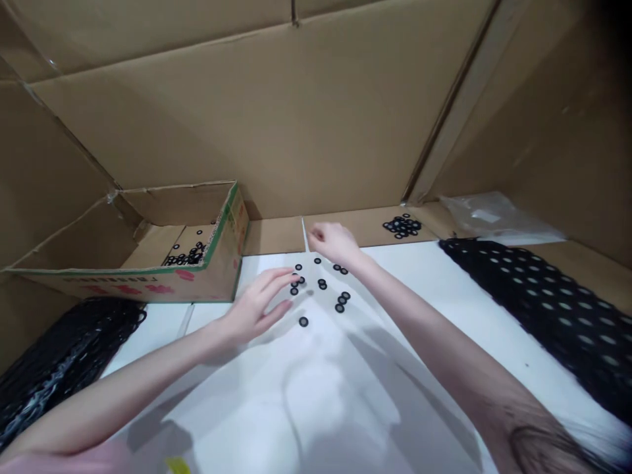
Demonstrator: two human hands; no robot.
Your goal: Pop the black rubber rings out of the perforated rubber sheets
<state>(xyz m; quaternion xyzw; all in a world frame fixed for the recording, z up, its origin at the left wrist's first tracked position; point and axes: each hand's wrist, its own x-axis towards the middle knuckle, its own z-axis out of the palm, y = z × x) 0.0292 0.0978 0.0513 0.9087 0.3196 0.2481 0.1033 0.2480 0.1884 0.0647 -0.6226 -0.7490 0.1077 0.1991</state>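
Observation:
Several small black rings (303,322) lie scattered on the white table surface (276,395) in the middle. My left hand (257,306) is at the left edge of these rings, fingers stretched and apart, its fingertips over or beside a few of them. Beyond the rings, near the strip of cardboard at the back, my right hand (333,241) is curled closed with the fingers pressed together. Whatever it may hold is hidden. A pile of black rings (402,226) lies on the cardboard to its right.
An open cardboard box (239,237) with black rings inside stands at the left. Stacked black rings (64,355) lie below it. At the right are rows of black rings (553,303) and a clear plastic bag (498,214). Cardboard walls (345,118) surround the table.

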